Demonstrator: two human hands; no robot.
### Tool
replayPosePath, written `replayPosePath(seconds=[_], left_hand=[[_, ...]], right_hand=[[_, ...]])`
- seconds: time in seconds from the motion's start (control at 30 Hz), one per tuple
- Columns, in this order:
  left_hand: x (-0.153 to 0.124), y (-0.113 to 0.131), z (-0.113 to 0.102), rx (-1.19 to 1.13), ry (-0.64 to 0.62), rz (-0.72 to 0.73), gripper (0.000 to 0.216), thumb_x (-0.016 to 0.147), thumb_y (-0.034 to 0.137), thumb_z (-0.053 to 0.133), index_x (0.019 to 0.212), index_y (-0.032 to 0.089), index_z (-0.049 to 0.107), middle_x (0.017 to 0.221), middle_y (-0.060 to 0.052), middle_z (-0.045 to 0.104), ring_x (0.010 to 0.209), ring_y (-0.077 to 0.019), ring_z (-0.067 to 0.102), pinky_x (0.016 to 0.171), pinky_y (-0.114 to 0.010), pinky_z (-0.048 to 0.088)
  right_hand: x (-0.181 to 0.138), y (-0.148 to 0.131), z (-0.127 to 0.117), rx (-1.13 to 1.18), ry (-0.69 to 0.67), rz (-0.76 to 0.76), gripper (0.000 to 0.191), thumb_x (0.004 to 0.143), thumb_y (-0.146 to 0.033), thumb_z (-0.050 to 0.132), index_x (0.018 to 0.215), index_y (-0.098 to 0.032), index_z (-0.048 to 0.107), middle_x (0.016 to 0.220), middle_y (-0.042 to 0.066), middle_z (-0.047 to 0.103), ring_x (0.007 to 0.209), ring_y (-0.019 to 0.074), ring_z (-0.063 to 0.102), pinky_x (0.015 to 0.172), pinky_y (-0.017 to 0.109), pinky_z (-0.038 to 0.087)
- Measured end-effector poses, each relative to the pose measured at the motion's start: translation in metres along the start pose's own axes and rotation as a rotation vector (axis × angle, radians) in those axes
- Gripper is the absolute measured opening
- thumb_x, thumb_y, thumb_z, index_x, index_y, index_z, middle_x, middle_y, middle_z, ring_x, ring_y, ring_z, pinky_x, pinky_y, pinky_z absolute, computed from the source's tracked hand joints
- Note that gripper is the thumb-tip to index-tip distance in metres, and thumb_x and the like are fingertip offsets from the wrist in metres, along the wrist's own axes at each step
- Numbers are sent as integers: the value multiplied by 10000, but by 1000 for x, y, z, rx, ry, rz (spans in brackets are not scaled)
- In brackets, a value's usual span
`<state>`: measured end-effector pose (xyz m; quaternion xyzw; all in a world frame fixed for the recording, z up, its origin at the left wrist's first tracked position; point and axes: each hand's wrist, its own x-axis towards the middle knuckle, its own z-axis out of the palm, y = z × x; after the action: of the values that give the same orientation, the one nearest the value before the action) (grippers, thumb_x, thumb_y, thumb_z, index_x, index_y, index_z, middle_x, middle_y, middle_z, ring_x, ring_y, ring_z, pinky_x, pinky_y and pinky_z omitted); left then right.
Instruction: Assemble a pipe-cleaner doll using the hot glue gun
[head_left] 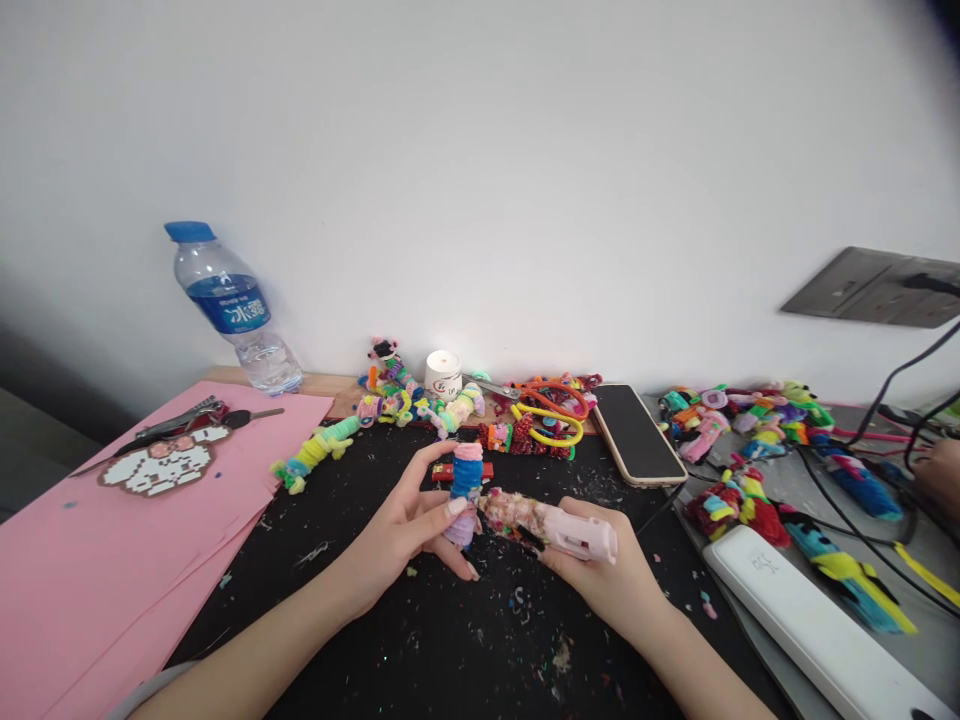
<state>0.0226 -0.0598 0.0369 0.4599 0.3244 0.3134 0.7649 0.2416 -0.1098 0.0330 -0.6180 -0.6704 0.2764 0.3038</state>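
Near the middle of the black mat (345,640), my left hand (409,525) pinches a fuzzy pipe-cleaner piece (468,472) between thumb and fingers. It stands upright, pink on top, blue in the middle and lilac below. My right hand (604,570) is wrapped round a pale pink tool (577,533) that looks like a glue gun. Its front barrel is coated in beige, fuzzy residue and points left, its tip close beside the pipe-cleaner piece; whether they touch I cannot tell. A red object (442,474) lies behind my left fingers, partly hidden.
Pipe-cleaner figures (319,450), a white cup (443,374) and scissors (559,425) line the back. A phone (641,435) lies right of them. Pink sheets (90,590) and a bottle (232,310) are left. Cables, a white power bank (810,610) and another person's hand (941,472) are right.
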Motion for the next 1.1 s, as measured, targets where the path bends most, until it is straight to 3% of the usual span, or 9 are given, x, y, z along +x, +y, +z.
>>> replayPosePath(seconds=[1.1], left_hand=[[0,-1,1,-15,41,10,672,808,349,576,1343,326,169,770,13,643,488,-160,660,577,-323,533]], right_hand=[[0,-2,0,44,24,15,296,671,-239,587,544,-209,321,509,-66,341,457,79,332,432,205,254]])
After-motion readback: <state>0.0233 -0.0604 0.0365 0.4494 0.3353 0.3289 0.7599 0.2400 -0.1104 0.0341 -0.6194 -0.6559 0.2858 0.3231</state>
